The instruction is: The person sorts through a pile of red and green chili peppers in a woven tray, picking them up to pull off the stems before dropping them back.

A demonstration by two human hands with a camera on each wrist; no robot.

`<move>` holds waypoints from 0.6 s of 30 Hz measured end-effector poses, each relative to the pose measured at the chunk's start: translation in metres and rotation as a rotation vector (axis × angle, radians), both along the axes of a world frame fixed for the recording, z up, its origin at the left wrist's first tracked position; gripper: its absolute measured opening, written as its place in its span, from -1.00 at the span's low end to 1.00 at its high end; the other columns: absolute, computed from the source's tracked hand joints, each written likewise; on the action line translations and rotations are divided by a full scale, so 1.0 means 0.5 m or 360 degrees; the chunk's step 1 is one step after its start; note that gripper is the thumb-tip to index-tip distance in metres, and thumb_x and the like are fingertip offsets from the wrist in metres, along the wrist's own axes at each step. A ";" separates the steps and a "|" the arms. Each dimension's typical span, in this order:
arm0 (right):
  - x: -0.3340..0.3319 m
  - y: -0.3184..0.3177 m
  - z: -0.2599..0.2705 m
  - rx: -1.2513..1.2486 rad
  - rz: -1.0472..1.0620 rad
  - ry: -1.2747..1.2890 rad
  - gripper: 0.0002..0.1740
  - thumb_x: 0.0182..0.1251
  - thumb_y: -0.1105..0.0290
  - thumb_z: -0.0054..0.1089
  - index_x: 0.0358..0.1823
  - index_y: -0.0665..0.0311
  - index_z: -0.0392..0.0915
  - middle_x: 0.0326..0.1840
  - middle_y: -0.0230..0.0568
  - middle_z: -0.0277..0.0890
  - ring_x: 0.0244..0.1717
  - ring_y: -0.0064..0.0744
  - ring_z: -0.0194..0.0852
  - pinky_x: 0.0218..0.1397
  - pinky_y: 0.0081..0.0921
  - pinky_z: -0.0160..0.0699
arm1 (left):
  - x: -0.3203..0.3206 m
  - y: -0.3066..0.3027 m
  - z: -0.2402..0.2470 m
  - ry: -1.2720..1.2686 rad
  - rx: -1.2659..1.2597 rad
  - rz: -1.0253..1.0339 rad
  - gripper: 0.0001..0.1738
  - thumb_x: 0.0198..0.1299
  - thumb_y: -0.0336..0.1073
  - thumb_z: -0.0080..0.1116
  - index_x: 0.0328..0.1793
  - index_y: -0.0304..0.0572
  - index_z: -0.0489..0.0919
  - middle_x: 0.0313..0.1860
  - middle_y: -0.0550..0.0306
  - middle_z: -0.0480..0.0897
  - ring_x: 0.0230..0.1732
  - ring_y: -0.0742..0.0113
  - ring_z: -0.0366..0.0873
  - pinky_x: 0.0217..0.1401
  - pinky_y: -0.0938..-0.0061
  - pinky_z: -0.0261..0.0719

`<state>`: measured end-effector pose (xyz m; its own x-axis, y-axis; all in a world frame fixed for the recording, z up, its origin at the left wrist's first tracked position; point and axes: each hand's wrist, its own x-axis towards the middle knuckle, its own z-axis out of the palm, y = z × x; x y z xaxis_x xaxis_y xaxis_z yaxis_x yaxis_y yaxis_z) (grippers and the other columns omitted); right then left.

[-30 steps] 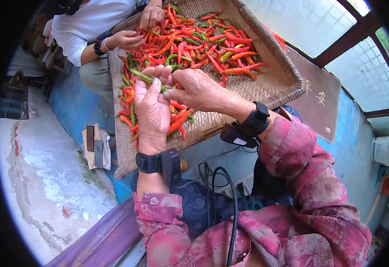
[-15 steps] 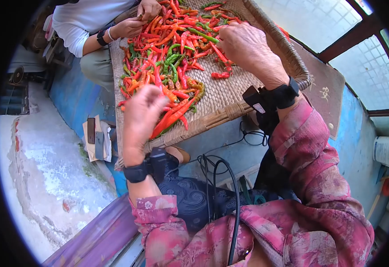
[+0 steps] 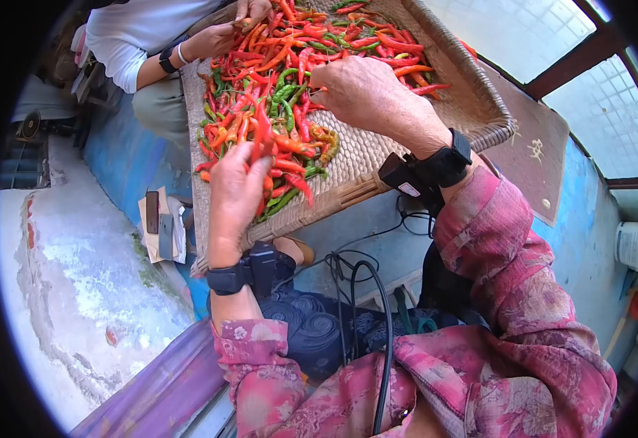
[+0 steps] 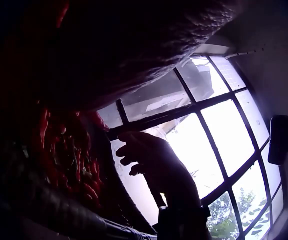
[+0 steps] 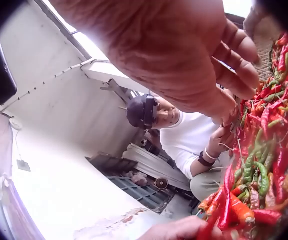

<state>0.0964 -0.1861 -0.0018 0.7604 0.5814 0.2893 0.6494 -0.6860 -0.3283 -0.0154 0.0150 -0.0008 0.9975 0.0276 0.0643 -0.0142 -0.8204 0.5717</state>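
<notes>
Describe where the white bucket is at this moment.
In the head view, the white bucket is at the far right, below the window and to the right of the brown panel with pale characters.

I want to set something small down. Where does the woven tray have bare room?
The woven tray shows bare weave between the near rim, curled pepper and right hand. Another bare strip borders the right rim. Peppers crowd the far middle and around the left hand's fingers.
</notes>
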 end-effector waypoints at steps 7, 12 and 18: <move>-0.037 0.049 -0.009 0.0444 0.0514 0.0386 -0.76 0.21 0.25 0.13 -0.26 0.29 0.57 -0.42 -0.02 0.56 -0.31 -0.09 0.59 -0.24 -0.27 0.55 | 0.027 0.026 0.009 -0.0073 -0.1292 0.0346 -0.73 0.29 -0.32 0.04 0.04 -0.31 0.48 -0.28 0.25 0.57 -0.35 0.60 0.52 -0.28 0.64 0.54; -0.065 0.085 -0.019 0.0603 0.0594 0.0798 -0.71 0.24 0.26 0.10 -0.32 0.41 0.53 -0.46 0.01 0.52 -0.38 -0.08 0.55 -0.29 -0.22 0.47 | 0.041 -0.020 0.010 -0.0171 -0.1627 0.0255 -0.75 0.27 -0.32 0.09 0.01 -0.27 0.49 -0.33 0.25 0.57 -0.41 0.61 0.51 -0.38 0.69 0.53; -0.035 0.073 -0.013 0.0304 0.0496 0.0627 -0.67 0.28 0.19 0.00 -0.37 0.35 0.52 -0.50 0.07 0.49 -0.40 0.03 0.52 -0.31 -0.20 0.46 | 0.066 -0.009 0.004 -0.0400 -0.1488 0.0473 -0.76 0.25 -0.23 0.15 -0.08 -0.23 0.52 -0.44 0.33 0.51 -0.62 0.74 0.26 -0.62 0.81 0.19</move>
